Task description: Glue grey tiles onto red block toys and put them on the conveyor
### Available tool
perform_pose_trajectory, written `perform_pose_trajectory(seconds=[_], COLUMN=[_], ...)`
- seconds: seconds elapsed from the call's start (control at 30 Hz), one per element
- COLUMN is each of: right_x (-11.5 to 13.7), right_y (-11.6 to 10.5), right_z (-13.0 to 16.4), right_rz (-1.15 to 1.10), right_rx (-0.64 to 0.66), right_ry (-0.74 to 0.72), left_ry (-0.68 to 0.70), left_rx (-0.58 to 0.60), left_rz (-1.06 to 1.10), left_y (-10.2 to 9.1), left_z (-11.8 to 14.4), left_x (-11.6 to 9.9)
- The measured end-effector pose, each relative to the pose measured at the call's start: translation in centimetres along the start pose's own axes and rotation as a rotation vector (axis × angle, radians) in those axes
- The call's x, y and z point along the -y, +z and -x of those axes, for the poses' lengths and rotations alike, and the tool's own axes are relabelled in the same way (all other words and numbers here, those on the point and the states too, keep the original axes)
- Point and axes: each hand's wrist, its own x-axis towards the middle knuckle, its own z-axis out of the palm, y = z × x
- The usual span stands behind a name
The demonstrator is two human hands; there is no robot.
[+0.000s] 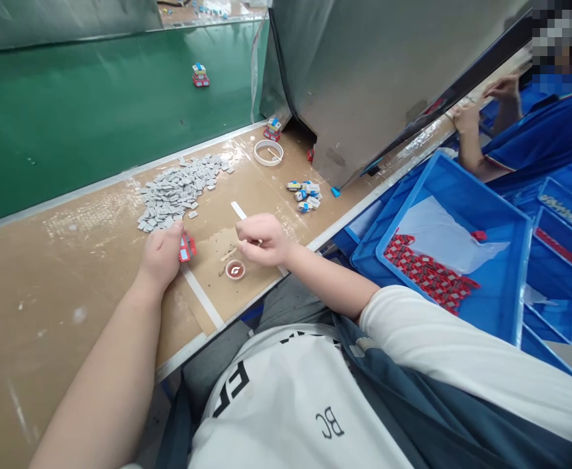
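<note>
Head view: small red part [187, 247] on the table [46, 286], pinched in my left hand [163, 255], grip closed on it. Just beyond, a heap of grey pieces [181, 190]. My right hand [261, 239] is closed around a thin stick [229, 254] above a little round dish [236, 269]. Blue tray [505, 260] of red parts sits to my right.

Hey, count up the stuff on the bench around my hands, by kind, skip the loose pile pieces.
Red part in left hand: 1
Small red cup below right hand: 1
Tape ring: 1
Grey chip pile: 1
Blue-white part cluster: 1
Total: 5
</note>
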Motion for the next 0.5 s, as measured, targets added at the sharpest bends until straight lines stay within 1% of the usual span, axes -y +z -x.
perform_pose_trajectory(seconds=[0.07, 0.17, 0.2, 0.23, 0.3, 0.37, 0.43, 0.5], right_x=[0.4, 0.6, 0.4, 0.2, -0.8, -2.1, -3.6, -4.8], right_y=[-0.8, -1.7, -2.0, -2.1, -2.2, -1.5, -0.2, 1.4], right_z=[1.2, 2.2, 2.0, 1.6, -0.3, -3.1, -6.0, -8.3], right_rz=[0.026, 0.112, 0.134, 0.156, 0.218, 0.293, 0.347, 0.405], right_rx=[0.129, 0.344, 0.382, 0.390, 0.333, 0.272, 0.307, 0.370], right_ry=[0.029, 0.096, 0.121, 0.153, 0.233, 0.312, 0.363, 0.439], left_ry=[-0.033, -0.049, -0.053, -0.063, -0.097, -0.139, -0.163, -0.114], left_rx=[-0.019, -0.104, -0.136, -0.167, -0.225, -0.279, -0.307, -0.294], left_rz=[0.057, 0.172, 0.215, 0.256, 0.332, 0.399, 0.445, 0.400], left_y=[0.0, 0.0, 0.0, 0.0, -0.1, -0.2, -0.3, -0.4], left_z=[-0.1, -0.1, -0.1, -0.2, -0.2, -0.3, -0.3, -0.4], left_x=[-0.2, -0.4, -0.4, -0.5, -0.5, -0.4, -0.2, 0.1])
